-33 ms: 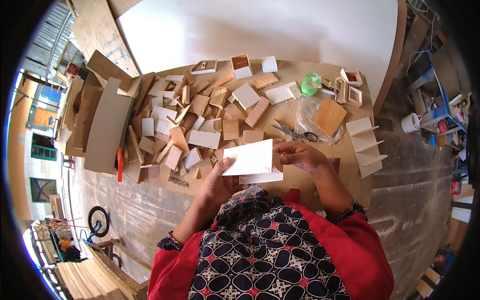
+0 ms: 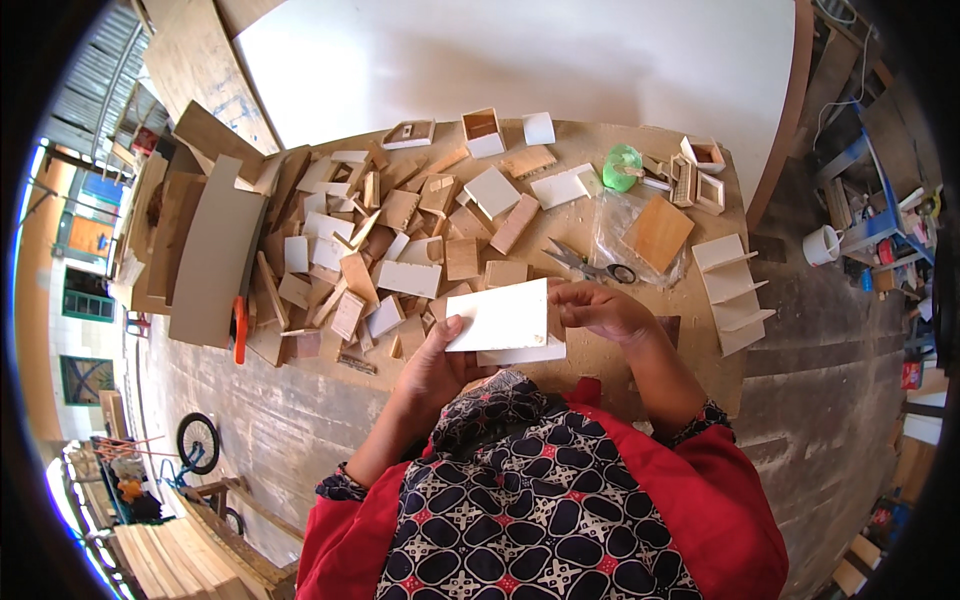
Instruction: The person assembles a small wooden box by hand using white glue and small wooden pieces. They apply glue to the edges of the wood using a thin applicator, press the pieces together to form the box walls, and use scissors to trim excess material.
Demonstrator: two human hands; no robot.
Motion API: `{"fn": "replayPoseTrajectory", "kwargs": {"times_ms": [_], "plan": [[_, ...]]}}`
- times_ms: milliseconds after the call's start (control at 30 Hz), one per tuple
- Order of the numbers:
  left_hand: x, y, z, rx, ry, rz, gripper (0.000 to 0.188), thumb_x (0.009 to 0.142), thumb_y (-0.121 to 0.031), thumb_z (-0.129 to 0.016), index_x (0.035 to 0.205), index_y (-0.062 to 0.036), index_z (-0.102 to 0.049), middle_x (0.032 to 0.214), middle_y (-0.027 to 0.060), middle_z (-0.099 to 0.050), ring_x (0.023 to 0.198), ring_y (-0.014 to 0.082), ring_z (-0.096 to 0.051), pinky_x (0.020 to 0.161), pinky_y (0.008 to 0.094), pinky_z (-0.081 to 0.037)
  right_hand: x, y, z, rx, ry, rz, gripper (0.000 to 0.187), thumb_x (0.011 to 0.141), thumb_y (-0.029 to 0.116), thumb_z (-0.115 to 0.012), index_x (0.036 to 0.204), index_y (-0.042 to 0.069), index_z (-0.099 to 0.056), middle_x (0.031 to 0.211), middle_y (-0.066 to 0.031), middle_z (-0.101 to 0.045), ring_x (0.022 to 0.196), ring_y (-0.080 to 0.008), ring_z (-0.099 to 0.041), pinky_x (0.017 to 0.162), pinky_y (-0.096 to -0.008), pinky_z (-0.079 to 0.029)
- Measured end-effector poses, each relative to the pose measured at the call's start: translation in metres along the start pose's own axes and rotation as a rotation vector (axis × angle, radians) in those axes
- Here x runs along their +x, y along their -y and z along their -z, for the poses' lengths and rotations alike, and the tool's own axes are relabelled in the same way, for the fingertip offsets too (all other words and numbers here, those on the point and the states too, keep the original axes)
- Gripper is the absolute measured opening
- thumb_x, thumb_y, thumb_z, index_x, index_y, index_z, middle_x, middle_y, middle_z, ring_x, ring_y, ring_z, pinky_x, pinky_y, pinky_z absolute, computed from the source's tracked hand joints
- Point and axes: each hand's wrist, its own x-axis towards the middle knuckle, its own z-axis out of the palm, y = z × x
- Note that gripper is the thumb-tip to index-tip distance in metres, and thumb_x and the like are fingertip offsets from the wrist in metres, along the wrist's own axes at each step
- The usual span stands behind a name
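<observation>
My left hand (image 2: 432, 370) grips a white rectangular board (image 2: 497, 316), thumb on its upper face and fingers underneath. A second pale piece (image 2: 522, 355) shows below the board's near edge; whether the two are joined I cannot tell. My right hand (image 2: 603, 312) is at the board's right edge, its fingers bent and drawn together. What they pinch, if anything, is hidden. Beyond the right hand, scissors (image 2: 590, 265) with dark handles lie on the table. A heap of wood offcuts (image 2: 400, 212) spreads beyond the left hand.
On the wooden table (image 2: 470, 395) stand small open boxes (image 2: 484, 133) and a white slotted rack (image 2: 733, 295). A brown wooden block (image 2: 658, 234) lies on clear plastic beside a green object (image 2: 622, 167). Tall boards (image 2: 215, 260) and an orange-handled tool (image 2: 240, 328) are at the left end.
The white board has shifted very slightly in my left hand, covering a little more of the piece below. Both hands stay in nearly the same place.
</observation>
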Motion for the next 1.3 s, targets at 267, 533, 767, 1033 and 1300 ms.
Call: {"fn": "replayPoseTrajectory", "kwargs": {"times_ms": [267, 533, 767, 1033, 1300], "plan": [[0.015, 0.007, -0.001, 0.197, 0.072, -0.246, 0.081, 0.071, -0.020, -0.081, 0.134, 0.0049, -0.038, 0.127, 0.0152, -0.054, 0.119, 0.0235, -0.053, 0.101, 0.0368, -0.042, -0.021, 0.010, -0.021, 0.067, -0.195, 0.081, 0.093, 0.072, 0.014, -0.074, 0.150, 0.006, -0.023, 0.137, -0.0118, -0.045, 0.125, -0.0224, -0.045, 0.105, -0.0367, -0.036], [0.047, 0.050, 0.012, 0.940, 0.246, -0.568, 0.076, 0.059, -0.012, -0.083, 0.127, -0.0021, -0.049, 0.126, 0.0134, -0.056, 0.123, 0.0265, -0.050, 0.103, 0.0382, -0.041, -0.072, 0.006, -0.044, -0.805, -0.461, 0.016, 0.097, 0.063, 0.006, -0.077, 0.147, 0.009, -0.029, 0.137, -0.0148, -0.047, 0.126, -0.0270, -0.047, 0.107, -0.0376, -0.036], [0.060, 0.075, 0.005, 1.450, 0.165, -0.850, 0.069, 0.055, -0.018, -0.082, 0.118, -0.0079, -0.056, 0.118, 0.0130, -0.059, 0.117, 0.0330, -0.053, 0.094, 0.0425, -0.044, -0.096, -0.014, -0.058, -1.364, -0.627, -0.080, 0.070, 0.063, 0.018, -0.079, 0.125, 0.009, -0.049, 0.123, -0.0176, -0.056, 0.121, -0.0339, -0.049, 0.105, -0.0439, -0.035], [0.058, 0.090, -0.009, 1.487, 0.189, -0.834, 0.078, 0.052, -0.024, -0.084, 0.122, -0.0091, -0.052, 0.114, 0.0125, -0.060, 0.111, 0.0320, -0.053, 0.095, 0.0420, -0.039, -0.117, -0.025, -0.055, -1.563, -0.673, -0.131, 0.067, 0.062, 0.027, -0.078, 0.122, 0.013, -0.052, 0.112, -0.0131, -0.062, 0.124, -0.0295, -0.046, 0.110, -0.0554, -0.021], [0.049, 0.093, -0.007, 1.107, 0.181, -0.588, 0.086, 0.061, -0.032, -0.085, 0.131, -0.0051, -0.043, 0.113, 0.0147, -0.062, 0.104, 0.0271, -0.058, 0.091, 0.0377, -0.043, -0.122, -0.012, -0.058, -1.311, -0.662, -0.091, 0.082, 0.064, 0.026, -0.079, 0.136, 0.012, -0.041, 0.108, -0.0171, -0.063, 0.109, -0.0307, -0.057, 0.109, -0.0495, -0.026]]}}
